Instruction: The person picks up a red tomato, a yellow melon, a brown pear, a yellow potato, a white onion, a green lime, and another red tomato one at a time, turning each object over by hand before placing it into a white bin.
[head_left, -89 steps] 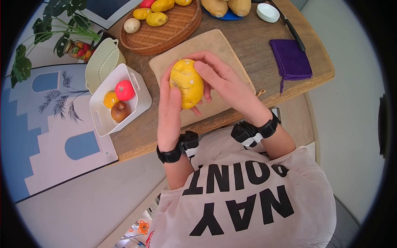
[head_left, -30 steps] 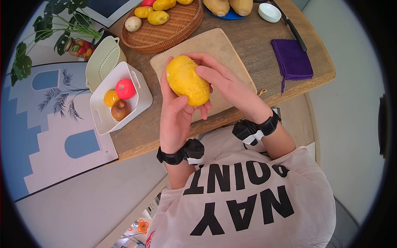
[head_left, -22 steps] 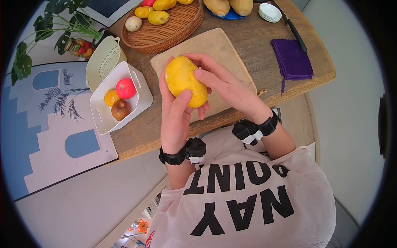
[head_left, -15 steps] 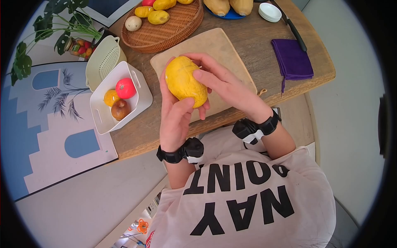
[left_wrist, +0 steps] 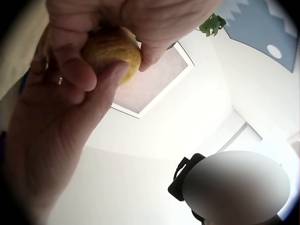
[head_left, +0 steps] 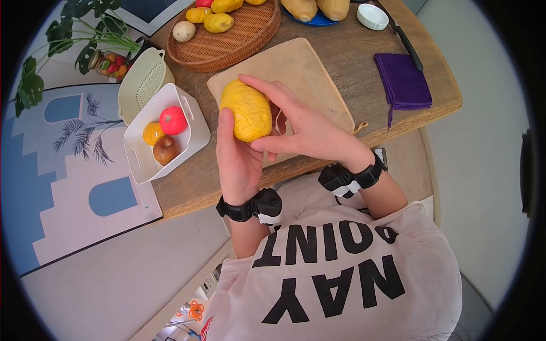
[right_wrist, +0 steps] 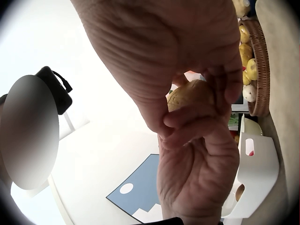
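Both thumbs have moved: the right hand (head_left: 310,129) now has its thumb low on the yellow fruit (head_left: 248,111), and the left hand (head_left: 236,167) has its thumb up along the left side. Turning the fruit looks like the step in hand, so the next move likely calls for a soft, steady hold. The fruit sits between the hands, over the board (head_left: 307,62). Both hands bend round it and hold it, spread only as wide as the fruit; most left fingers are hidden.
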The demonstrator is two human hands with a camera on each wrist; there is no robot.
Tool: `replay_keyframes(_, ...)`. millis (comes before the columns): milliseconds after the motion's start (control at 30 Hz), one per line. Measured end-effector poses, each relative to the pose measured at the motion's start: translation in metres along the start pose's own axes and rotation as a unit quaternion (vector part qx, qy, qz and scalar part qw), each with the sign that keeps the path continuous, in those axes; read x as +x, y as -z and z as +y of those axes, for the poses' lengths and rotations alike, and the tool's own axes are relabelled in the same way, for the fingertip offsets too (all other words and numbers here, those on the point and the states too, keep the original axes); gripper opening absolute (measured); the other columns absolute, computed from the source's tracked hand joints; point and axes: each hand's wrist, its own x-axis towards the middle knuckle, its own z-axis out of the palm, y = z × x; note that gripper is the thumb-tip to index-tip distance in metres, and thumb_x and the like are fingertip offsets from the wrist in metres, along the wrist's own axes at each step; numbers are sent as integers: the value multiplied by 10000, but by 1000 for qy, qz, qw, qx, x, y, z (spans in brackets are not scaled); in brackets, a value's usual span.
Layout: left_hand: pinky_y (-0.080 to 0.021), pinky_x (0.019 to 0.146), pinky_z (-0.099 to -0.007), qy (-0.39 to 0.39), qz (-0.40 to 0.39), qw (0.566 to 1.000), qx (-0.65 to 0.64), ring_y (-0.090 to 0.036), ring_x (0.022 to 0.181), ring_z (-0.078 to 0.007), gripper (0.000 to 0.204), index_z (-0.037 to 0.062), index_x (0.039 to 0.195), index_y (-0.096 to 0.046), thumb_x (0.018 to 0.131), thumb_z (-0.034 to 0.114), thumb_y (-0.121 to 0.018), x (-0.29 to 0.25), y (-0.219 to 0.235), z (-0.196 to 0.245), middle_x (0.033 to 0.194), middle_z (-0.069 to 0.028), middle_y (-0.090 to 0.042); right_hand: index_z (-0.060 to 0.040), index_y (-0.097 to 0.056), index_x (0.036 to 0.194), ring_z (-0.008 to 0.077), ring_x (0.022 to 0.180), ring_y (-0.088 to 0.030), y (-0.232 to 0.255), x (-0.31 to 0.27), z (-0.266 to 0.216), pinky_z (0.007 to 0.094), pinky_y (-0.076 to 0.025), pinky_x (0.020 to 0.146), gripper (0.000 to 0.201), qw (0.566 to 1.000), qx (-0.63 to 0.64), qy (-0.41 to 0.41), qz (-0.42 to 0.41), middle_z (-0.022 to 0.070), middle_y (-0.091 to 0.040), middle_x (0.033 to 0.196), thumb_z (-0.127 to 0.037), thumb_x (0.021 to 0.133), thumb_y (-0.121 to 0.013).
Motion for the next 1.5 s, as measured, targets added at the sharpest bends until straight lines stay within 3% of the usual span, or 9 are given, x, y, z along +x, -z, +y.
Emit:
replay_keyframes(133, -582, 743, -343, 11, -68, 996, -53, -641, 1055, -250, 565, 73, 1355, -435, 1002, 513, -414, 4, 10, -1, 1222, -98, -581, -131, -293, 1521, 135, 988, -513, 0, 0, 4, 238, -451, 747, 858, 1000, -16, 20, 4, 72, -436, 1367, -213, 809, -764)
replay_keyframes(233, -543, 890, -396, -35, 15, 998, -40, -604, 1124, -243, 557, 53, 1353, -430, 1006, 488, -418, 1, -6, -1, 1255, -105, -566, -135, -313, 1513, 125, 962, -504, 1, 0, 3, 237, -448, 747, 848, 1000, -11, 26, 0, 57, -449, 1361, -213, 801, -767)
replay_keyframes(333, -475, 995, -417, -51, 13, 998, -24, -561, 1189, -240, 548, 35, 1356, -425, 1009, 460, -431, -1, -4, -1, 1300, -110, -544, -142, -346, 1499, 110, 942, -494, 1, 1, 2, 233, -444, 745, 837, 999, 2, 31, 12, 31, -481, 1324, -203, 785, -777)
replay_keyframes(633, -487, 959, -385, -86, 25, 995, 34, -546, 1210, -244, 525, 17, 1394, -388, 999, 356, -459, -1, -5, 5, 1335, -127, -521, -133, -421, 1454, 93, 899, -531, 5, 1, -2, 234, -450, 768, 737, 999, 38, -5, 37, 1, -560, 1217, -184, 804, -764)
replay_keyframes(933, -524, 760, -373, -87, -8, 993, 78, -571, 1133, -254, 486, 3, 1375, -397, 1032, 346, -381, 3, -9, 0, 1326, -143, -521, -101, -452, 1417, 79, 893, -533, 4, 3, 2, 212, -457, 753, 540, 992, 94, -8, 83, 31, -523, 1201, -164, 916, -643)
replay_keyframes(1033, -532, 806, -390, -52, -82, 989, -111, -580, 1121, -289, 493, -9, 1383, -386, 1051, 352, -338, 8, 1, -1, 1323, -163, -524, -104, -490, 1380, 83, 795, -494, 6, 4, -1, 220, -459, 721, 541, 989, 116, -12, 87, 47, -474, 1172, -229, 892, -687)
replay_keyframes(1133, -534, 858, -414, -19, 37, 979, -202, -596, 1087, -329, 501, -20, 1384, -379, 1060, 355, -307, 4, -22, 4, 1304, -197, -534, -102, -459, 1406, 99, 826, -504, 7, 1, -3, 235, -465, 734, 617, 997, 34, 19, 66, 55, -460, 1205, -223, 859, -719)
replay_keyframes(1233, -529, 897, -433, -19, -75, 970, -231, -604, 1069, -354, 511, -27, 1386, -373, 1062, 360, -292, 6, -4, -2, 1291, -225, -536, -102, -431, 1429, 117, 849, -507, 4, 1, -6, 243, -468, 739, 697, 997, -15, 46, 62, 58, -446, 1241, -214, 821, -753)
replay_keyframes(1500, -495, 952, -414, -27, -74, 986, -148, -573, 1140, -288, 489, -8, 1383, -381, 1067, 356, -294, 6, -1, -2, 1320, -167, -521, -113, -427, 1444, 140, 952, -527, 6, 0, -10, 254, -478, 754, 718, 993, -64, 78, 64, 55, -432, 1320, -214, 814, -756)
